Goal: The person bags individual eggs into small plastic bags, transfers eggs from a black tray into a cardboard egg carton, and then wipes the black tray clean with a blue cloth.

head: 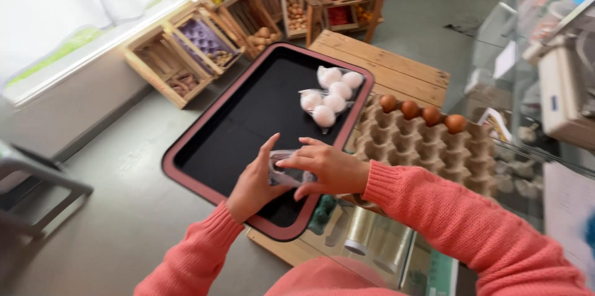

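Left hand [253, 183]: lower middle of the frame, over the near corner of the tray, palm cupped against the left side of a clear plastic bag [286, 176]; fingers together and pressed on the bag.
Right hand [326, 169]: just right of the left one, laid over the bag's top and right side; fingers slightly spread and clamped on it.
Clear plastic bag: held between both hands, just above the tray's near edge; what is inside cannot be told.
Tray [238, 128]: black with a dark red rim, lying slantwise on the wooden desk [396, 63], centre of the frame.
Wrapped white eggs [330, 94]: in clear plastic at the tray's far right corner, well apart from the hands.
Egg carton [427, 150]: brown pulp, right of the tray, mostly unfilled.
Brown eggs [421, 111]: four in a row along the carton's far edge.
Film rolls [378, 240]: clear, below the right forearm.
Wooden crates [204, 42]: on the floor, upper left, holding produce.
Sleeves: coral knit on both arms.
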